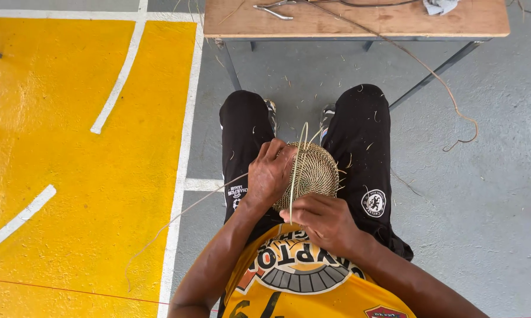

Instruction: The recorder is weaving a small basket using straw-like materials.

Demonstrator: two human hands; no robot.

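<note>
- Floor [489, 194]: grey concrete w/ a yellow painted zone [71, 176] and white lines on the person's left; bits of fibre scattered about.
- Counter [360, 20]: wooden top on metal legs, just ahead of the knees. On it a metal tool [274, 10] and a crumpled cloth [441, 6]. A long strand [436, 76] trails off its edge and curls on the floor to the right.
- Person seated, black trousers, yellow shirt; both feet under the counter edge.
- Basket [315, 171]: small round coiled piece, pale straw, held over the lap between the thighs, convex side toward the camera.
- Left hand [270, 174]: closed round the basket's left rim, fingers curled over the edge, steadying it.
- Right hand [324, 221]: at the near rim, fingers pinched narrow on a thin weaving strand [298, 159] that runs up across the coil face and past the top.
- Another loose strand [177, 221] runs from under the left hand out over the yellow paint.
- Step in hand, by my read: mid-stitch, coil part-built, strand being drawn tight.
- Next move prob. calls for a firm left grip, even tension on the strand, then threading it thru the rim w/o snapping; exact entry point hidden by the fingers.
</note>
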